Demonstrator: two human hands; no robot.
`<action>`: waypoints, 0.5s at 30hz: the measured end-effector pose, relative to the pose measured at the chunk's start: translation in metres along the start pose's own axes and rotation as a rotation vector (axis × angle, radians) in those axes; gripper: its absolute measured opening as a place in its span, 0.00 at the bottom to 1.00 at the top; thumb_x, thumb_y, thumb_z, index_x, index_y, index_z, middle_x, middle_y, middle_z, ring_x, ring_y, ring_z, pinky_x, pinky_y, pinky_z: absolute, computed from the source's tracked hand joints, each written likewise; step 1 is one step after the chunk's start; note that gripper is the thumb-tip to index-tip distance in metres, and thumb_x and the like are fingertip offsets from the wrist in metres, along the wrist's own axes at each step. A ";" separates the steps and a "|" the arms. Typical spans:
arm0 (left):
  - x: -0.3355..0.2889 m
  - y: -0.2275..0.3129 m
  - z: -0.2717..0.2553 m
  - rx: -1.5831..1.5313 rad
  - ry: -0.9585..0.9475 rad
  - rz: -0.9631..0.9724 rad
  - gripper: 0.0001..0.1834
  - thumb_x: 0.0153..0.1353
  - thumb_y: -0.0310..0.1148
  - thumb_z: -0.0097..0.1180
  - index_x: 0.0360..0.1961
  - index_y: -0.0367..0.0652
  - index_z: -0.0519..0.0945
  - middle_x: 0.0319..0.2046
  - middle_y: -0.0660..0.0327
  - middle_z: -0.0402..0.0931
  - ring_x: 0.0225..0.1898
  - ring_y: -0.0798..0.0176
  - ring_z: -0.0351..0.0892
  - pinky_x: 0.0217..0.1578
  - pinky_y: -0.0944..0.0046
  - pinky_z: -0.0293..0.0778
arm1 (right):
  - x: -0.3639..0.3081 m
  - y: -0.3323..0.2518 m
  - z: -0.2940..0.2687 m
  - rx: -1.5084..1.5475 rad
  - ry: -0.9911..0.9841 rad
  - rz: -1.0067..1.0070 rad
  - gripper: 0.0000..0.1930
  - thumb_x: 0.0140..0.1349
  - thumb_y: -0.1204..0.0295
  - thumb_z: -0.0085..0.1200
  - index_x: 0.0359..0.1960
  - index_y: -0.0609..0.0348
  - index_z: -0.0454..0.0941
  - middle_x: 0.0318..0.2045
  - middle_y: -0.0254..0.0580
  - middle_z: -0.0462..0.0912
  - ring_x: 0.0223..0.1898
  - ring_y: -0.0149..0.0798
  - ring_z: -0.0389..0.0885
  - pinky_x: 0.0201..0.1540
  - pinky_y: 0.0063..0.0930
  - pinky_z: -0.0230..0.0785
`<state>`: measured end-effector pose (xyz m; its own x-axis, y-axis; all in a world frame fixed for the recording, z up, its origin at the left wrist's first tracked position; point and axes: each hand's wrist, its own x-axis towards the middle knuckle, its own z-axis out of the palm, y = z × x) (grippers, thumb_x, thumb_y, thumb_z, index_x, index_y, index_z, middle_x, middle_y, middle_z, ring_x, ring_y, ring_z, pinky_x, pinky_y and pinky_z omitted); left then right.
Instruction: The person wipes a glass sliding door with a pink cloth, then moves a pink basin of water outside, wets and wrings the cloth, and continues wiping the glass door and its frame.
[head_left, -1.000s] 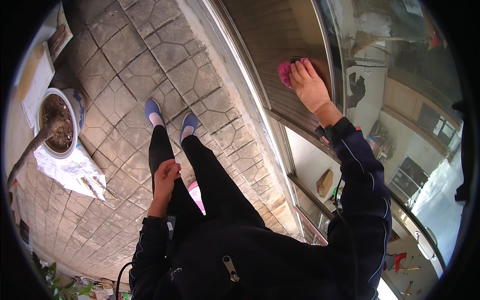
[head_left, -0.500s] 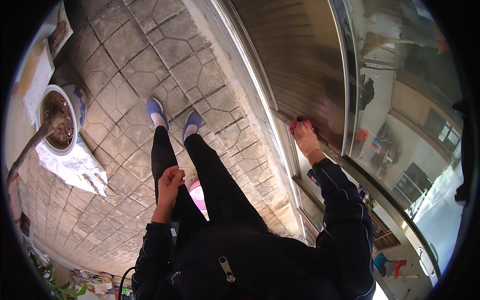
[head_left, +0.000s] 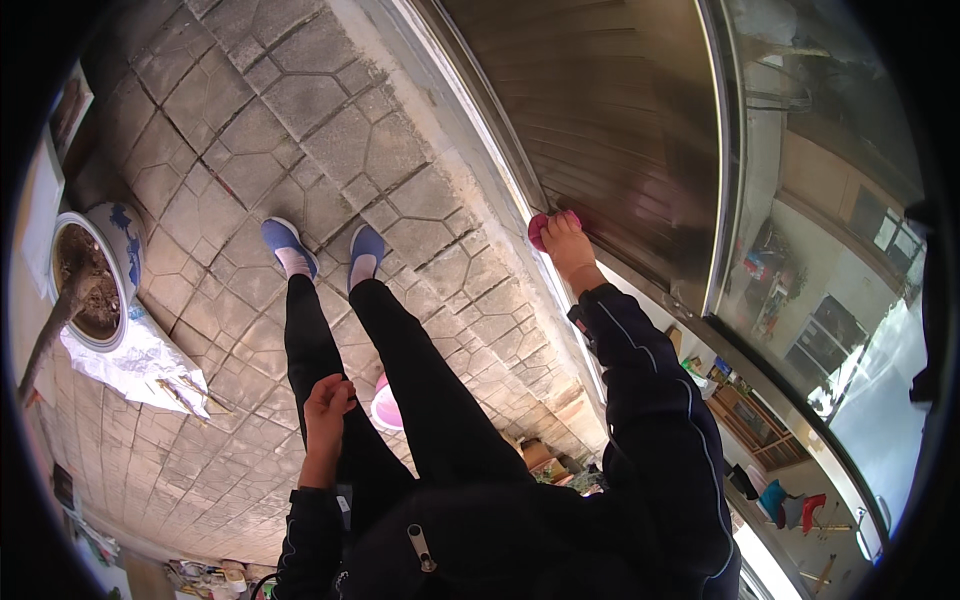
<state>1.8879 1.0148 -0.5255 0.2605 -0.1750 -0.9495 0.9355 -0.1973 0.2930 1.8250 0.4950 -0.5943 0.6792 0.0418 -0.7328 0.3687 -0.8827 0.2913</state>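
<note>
My right hand is closed over a crumpled pinkish-red cloth. The cloth is pressed against the lower edge of the door, beside the metal frame. This door has a brown, ribbed metal panel, with a glass pane beyond it. My left hand hangs in front of my thigh with its fingers loosely curled together, and I see nothing in them. Beyond that hand, partly hidden by my legs, is a pink and white round basin.
A blue-and-white plant pot with soil and a trunk stands at the left, by a crinkled white sheet. Patterned paving lies under my blue shoes. A raised concrete ledge runs along the door's foot.
My right hand has moved left and slightly up with the cloth, along the door's lower edge toward the outer frame. My left hand has dropped a little lower. The view has shifted.
</note>
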 end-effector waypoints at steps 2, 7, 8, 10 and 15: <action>-0.003 0.007 0.004 -0.010 -0.002 0.004 0.16 0.65 0.28 0.52 0.52 0.33 0.72 0.40 0.57 0.80 0.42 0.66 0.80 0.41 0.67 0.77 | -0.033 0.012 -0.028 0.014 0.052 0.038 0.19 0.59 0.67 0.46 0.52 0.53 0.74 0.55 0.44 0.73 0.59 0.45 0.68 0.66 0.39 0.53; -0.010 0.020 0.011 -0.035 -0.053 0.059 0.17 0.65 0.31 0.53 0.54 0.37 0.72 0.42 0.57 0.79 0.44 0.64 0.79 0.42 0.66 0.76 | -0.122 0.041 -0.094 0.130 0.146 0.123 0.21 0.58 0.68 0.45 0.55 0.55 0.72 0.55 0.47 0.72 0.60 0.45 0.66 0.65 0.40 0.54; -0.012 0.022 0.011 -0.044 -0.049 0.053 0.17 0.65 0.31 0.53 0.54 0.37 0.72 0.42 0.57 0.79 0.44 0.64 0.79 0.42 0.66 0.76 | -0.139 0.044 -0.106 0.140 0.160 0.147 0.21 0.58 0.68 0.45 0.55 0.55 0.72 0.55 0.47 0.72 0.60 0.46 0.67 0.65 0.40 0.55; -0.015 0.024 0.013 -0.056 -0.051 0.071 0.18 0.65 0.31 0.53 0.54 0.36 0.71 0.43 0.56 0.79 0.44 0.63 0.79 0.42 0.66 0.76 | -0.163 0.050 -0.125 0.156 0.206 0.187 0.21 0.57 0.68 0.45 0.54 0.55 0.73 0.55 0.47 0.72 0.59 0.46 0.68 0.65 0.40 0.56; -0.013 0.025 0.013 -0.078 -0.050 0.072 0.18 0.65 0.30 0.53 0.54 0.35 0.71 0.43 0.56 0.79 0.44 0.63 0.79 0.42 0.66 0.77 | -0.156 0.050 -0.122 0.133 0.258 0.177 0.19 0.56 0.69 0.46 0.51 0.57 0.74 0.53 0.46 0.73 0.57 0.46 0.69 0.62 0.40 0.58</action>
<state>1.9046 1.0000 -0.5043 0.3178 -0.2339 -0.9189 0.9309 -0.1071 0.3492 1.8151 0.5013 -0.3900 0.8697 -0.0154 -0.4934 0.1562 -0.9395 0.3047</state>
